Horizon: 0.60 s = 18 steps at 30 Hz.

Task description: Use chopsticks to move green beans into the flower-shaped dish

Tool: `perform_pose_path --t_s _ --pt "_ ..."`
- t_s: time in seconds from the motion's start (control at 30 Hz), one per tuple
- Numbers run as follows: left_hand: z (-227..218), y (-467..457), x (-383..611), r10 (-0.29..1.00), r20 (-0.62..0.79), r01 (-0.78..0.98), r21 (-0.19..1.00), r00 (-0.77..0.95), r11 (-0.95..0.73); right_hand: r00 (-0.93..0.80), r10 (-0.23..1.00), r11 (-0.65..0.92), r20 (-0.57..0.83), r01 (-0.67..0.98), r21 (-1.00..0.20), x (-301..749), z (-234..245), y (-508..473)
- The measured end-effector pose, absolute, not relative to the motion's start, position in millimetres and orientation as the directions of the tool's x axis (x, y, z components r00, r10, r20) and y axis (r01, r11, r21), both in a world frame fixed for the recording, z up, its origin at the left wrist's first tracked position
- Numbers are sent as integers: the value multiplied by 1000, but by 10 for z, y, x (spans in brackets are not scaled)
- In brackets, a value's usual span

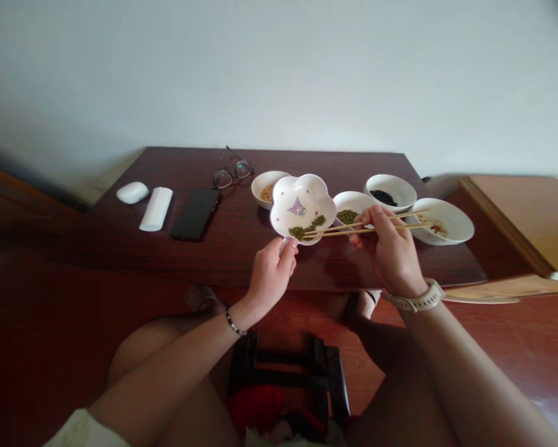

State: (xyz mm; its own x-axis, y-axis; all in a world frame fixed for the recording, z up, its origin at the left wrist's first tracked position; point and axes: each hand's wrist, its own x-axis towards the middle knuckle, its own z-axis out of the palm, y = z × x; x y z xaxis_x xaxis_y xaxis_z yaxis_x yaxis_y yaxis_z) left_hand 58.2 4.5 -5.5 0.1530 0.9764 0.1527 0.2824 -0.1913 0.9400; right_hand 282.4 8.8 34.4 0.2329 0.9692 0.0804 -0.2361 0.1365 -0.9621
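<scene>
"What's the left hand [274, 267] doing?"

"It's reaching forward, its fingers clamping the short handle [283, 244] of a flower-shaped dish [300, 189] — that's hovering over the counter [236, 248], its inside tilting toward the near side."

"And the right hand [395, 248]?"

"It's angling inward, fingers clamping two chopsticks [339, 233]; their tips are resting among green beans [320, 222] in the dish."

"What else is holding food?"

"The left bowl [261, 180], partly hiding behind the dish, is holding tan beans [266, 194]. The middle bowl [353, 198] is holding more green beans, the back bowl [402, 186] black ones [383, 197], and the right bowl [455, 217] pale and reddish pieces [437, 228] — blurring too much for naming."
</scene>
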Motion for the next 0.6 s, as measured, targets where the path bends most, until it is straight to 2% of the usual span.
perform_pose_path --t_s 0.3,0.6 --pt "-37 37 585 975 139 261 948 171 -181 297 951 167 87 -257 -952 2812 300 121" --pt "-26 33 590 977 138 248 953 165 -176 288 951 190 111 -263 -946 2829 304 130"
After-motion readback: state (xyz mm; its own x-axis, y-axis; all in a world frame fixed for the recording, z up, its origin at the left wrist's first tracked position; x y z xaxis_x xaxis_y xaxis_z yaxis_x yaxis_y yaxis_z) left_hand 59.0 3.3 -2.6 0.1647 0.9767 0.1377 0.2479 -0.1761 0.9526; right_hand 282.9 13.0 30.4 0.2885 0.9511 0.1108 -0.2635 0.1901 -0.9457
